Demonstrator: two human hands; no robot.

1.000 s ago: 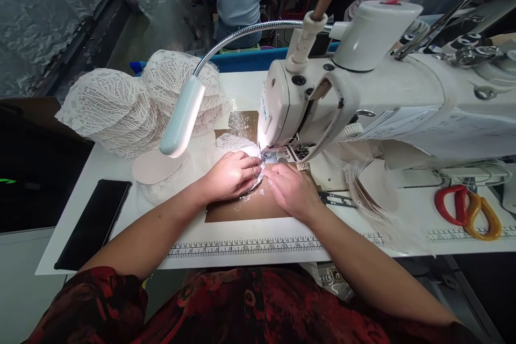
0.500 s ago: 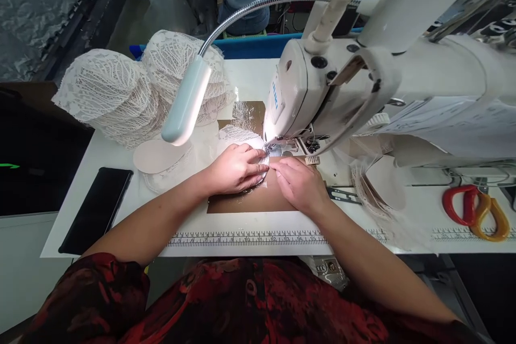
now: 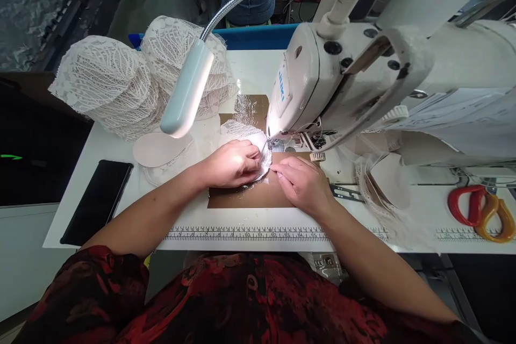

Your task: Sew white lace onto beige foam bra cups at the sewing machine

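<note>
A sewing machine [image 3: 296, 83] is standing over a brown sheet [image 3: 250, 199], where a lace piece [image 3: 242, 129] is lying by the machine's lower tip. The left hand [image 3: 234, 164] is resting curled on it; the right hand [image 3: 304, 183], narrowed, is touching its edge. Whether either is gripping, I cannot tell.

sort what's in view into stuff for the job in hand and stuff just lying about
For the job, by the look of it:
- lace piece
- sewing machine
- lamp
- probably the lace stacks

Seemingly just lying about:
- black phone-like slab
- scissors, perhaps kept handy
</note>
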